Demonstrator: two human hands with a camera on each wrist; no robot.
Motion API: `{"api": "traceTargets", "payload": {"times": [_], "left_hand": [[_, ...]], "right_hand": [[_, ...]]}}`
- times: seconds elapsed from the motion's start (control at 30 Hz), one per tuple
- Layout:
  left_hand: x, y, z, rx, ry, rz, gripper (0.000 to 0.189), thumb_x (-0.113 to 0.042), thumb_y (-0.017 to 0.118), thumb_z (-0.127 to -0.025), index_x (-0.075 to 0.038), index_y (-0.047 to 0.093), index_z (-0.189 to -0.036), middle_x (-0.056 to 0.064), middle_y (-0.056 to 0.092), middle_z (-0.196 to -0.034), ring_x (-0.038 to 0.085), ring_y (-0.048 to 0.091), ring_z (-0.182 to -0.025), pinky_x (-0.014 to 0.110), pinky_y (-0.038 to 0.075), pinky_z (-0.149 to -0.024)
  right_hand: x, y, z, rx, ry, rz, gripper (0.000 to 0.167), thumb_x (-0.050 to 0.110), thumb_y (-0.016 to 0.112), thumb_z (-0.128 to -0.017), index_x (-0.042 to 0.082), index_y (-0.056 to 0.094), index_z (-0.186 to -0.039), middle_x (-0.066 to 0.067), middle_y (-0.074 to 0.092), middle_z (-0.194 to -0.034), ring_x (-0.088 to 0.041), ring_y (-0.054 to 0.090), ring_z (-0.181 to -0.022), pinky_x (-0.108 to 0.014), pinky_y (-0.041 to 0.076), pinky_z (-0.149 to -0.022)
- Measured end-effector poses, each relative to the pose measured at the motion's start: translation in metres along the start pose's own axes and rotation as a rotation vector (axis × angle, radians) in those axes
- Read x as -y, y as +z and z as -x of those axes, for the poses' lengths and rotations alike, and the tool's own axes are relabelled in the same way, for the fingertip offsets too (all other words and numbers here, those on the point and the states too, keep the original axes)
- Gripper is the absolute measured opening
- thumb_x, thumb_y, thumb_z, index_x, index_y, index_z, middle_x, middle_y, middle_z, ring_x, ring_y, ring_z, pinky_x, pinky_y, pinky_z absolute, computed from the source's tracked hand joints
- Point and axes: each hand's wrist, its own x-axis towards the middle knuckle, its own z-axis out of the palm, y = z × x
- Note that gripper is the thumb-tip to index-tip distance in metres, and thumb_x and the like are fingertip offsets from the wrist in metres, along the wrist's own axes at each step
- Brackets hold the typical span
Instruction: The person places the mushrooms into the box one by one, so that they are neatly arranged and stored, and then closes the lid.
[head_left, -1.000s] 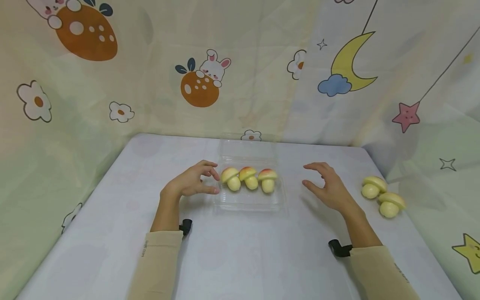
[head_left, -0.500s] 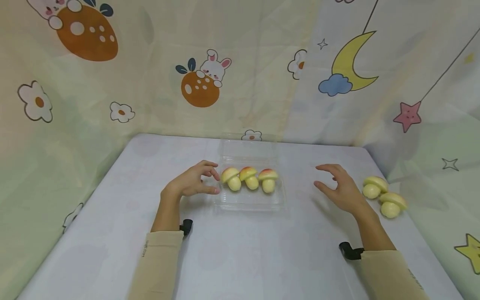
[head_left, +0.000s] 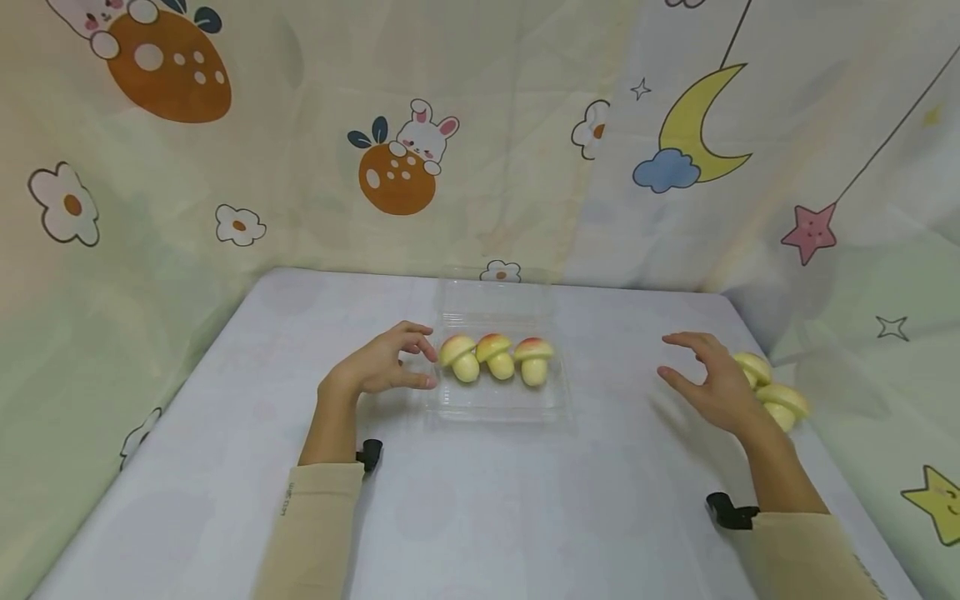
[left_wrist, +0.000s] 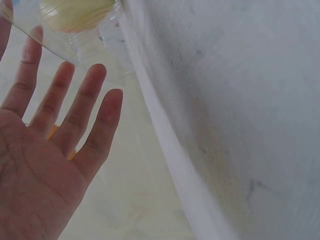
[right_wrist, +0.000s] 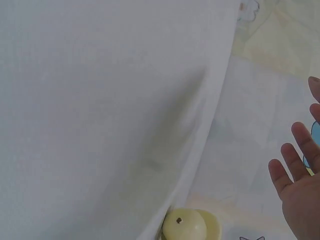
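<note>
In the head view, a clear plastic box (head_left: 498, 404) lies with its lid (head_left: 495, 300) folded back. Three toy mushrooms (head_left: 497, 357), yellow with reddish caps, sit in a row inside it. My left hand (head_left: 382, 362) is at the box's left side, fingertips right at its edge. The left wrist view shows that hand's fingers (left_wrist: 90, 95) spread apart beside the clear plastic. Two more mushrooms (head_left: 783, 402) lie at the table's right edge, partly hidden behind my right hand (head_left: 716, 383). Thumb and fingers of that hand stand apart, with nothing between them.
A white cloth covers the table (head_left: 480, 508). Patterned fabric (head_left: 517, 150) with rabbits, flowers and a moon hangs behind it and along both sides. Each wrist wears a small black camera mount (head_left: 731, 510).
My right hand has moved rightward, away from the box, and now overlaps the two mushrooms at the right. The left hand and the box have stayed put.
</note>
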Motion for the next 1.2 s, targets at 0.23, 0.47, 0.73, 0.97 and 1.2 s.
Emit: {"api": "traceTargets", "payload": {"times": [0.23, 0.47, 0.73, 0.97, 1.2], "left_hand": [[0.000, 0.000, 0.000, -0.003, 0.009, -0.017, 0.041, -0.037, 0.088, -0.083, -0.014, 0.072, -0.114, 0.004, 0.039, -0.160, 0.033, 0.048, -0.138, 0.056, 0.045, -0.110], [-0.001, -0.001, 0.000, 0.001, 0.010, -0.025, 0.040, -0.037, 0.088, -0.082, -0.015, 0.072, -0.113, 0.005, 0.039, -0.160, 0.033, 0.048, -0.138, 0.055, 0.045, -0.109], [0.000, -0.001, 0.002, -0.003, 0.008, -0.023, 0.042, -0.038, 0.088, -0.083, -0.013, 0.072, -0.114, 0.007, 0.039, -0.160, 0.033, 0.048, -0.138, 0.055, 0.046, -0.109], [-0.001, -0.002, 0.002, 0.002, 0.007, -0.018, 0.042, -0.037, 0.087, -0.083, -0.013, 0.072, -0.114, 0.006, 0.039, -0.160, 0.033, 0.048, -0.138, 0.055, 0.045, -0.109], [-0.003, -0.001, 0.001, 0.004, -0.019, -0.021, 0.042, -0.036, 0.088, -0.083, -0.013, 0.073, -0.115, 0.003, 0.038, -0.160, 0.032, 0.047, -0.139, 0.055, 0.044, -0.111]], "right_hand": [[-0.010, -0.010, 0.008, -0.004, 0.002, 0.028, 0.047, 0.011, 0.078, -0.091, 0.004, 0.061, -0.134, -0.022, 0.057, -0.134, -0.043, 0.050, -0.124, -0.033, 0.039, -0.096], [-0.026, -0.017, 0.016, -0.043, -0.002, 0.027, 0.046, 0.006, 0.078, -0.089, 0.001, 0.062, -0.131, -0.027, 0.057, -0.133, -0.051, 0.047, -0.124, -0.070, 0.032, -0.104], [-0.030, -0.030, 0.025, -0.031, 0.060, 0.081, 0.046, 0.010, 0.078, -0.090, 0.001, 0.061, -0.131, -0.033, 0.051, -0.140, -0.058, 0.040, -0.129, -0.079, 0.023, -0.105], [-0.039, -0.044, 0.032, -0.029, 0.137, 0.134, 0.046, 0.011, 0.076, -0.091, 0.002, 0.059, -0.132, -0.035, 0.047, -0.143, -0.063, 0.036, -0.126, -0.074, 0.026, -0.089], [-0.048, -0.055, 0.039, -0.027, 0.205, 0.137, 0.059, 0.017, 0.074, -0.093, -0.002, 0.048, -0.143, -0.039, 0.040, -0.145, -0.065, 0.031, -0.128, -0.081, 0.024, -0.097]]}}
